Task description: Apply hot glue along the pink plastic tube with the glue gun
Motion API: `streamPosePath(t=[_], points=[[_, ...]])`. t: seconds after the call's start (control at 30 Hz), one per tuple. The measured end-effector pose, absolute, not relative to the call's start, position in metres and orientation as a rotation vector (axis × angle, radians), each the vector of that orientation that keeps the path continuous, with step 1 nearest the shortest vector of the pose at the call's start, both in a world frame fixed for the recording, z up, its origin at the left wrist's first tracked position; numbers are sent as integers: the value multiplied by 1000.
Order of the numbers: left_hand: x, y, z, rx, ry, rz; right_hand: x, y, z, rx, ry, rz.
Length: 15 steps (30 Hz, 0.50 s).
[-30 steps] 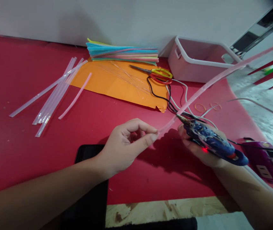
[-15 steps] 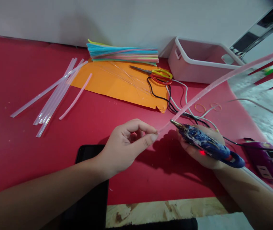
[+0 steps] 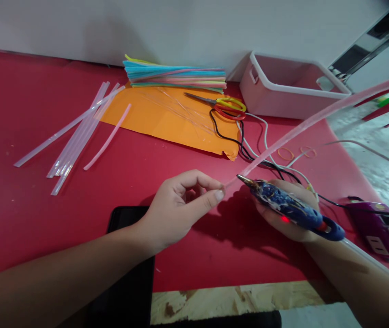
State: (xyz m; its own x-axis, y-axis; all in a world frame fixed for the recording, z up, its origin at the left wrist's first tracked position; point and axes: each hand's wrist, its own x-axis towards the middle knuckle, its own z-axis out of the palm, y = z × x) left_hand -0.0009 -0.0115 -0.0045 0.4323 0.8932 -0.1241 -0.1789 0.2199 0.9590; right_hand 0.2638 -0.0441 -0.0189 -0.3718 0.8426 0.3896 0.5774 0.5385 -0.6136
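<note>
Between thumb and forefinger, my left hand (image 3: 187,205) pinches the near end of a long pink pipe cleaner (image 3: 297,130), which rises away to the upper right. My right hand (image 3: 283,218) is wrapped round a blue hot glue gun (image 3: 290,207) with a red light glowing on it. The metal nozzle meets or nearly meets the pipe cleaner just right of my left fingertips; whether they touch I cannot tell. A clear glue stick (image 3: 365,255) juts from the gun's rear. Below my left wrist lies a black phone-like slab (image 3: 126,282).
Several glue sticks (image 3: 78,141) and a short pink strip (image 3: 109,136) lie left. Behind are an orange envelope (image 3: 167,118), scissors (image 3: 228,107), bundled pipe cleaners (image 3: 174,75) and a pink bin (image 3: 276,98). Cords (image 3: 266,159) run right, near a purple power strip (image 3: 372,228).
The glue gun has slid slightly left along the pipe cleaner, its nozzle closer to my left fingertips. The pipe cleaner's far part has dipped a little. My left hand stays put.
</note>
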Motion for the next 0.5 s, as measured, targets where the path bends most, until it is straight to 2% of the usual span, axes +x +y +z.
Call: streamPosePath(t=[0.5], points=[[0, -11, -4, 1014, 768, 892, 263, -44, -22, -1083, -2117, 592]])
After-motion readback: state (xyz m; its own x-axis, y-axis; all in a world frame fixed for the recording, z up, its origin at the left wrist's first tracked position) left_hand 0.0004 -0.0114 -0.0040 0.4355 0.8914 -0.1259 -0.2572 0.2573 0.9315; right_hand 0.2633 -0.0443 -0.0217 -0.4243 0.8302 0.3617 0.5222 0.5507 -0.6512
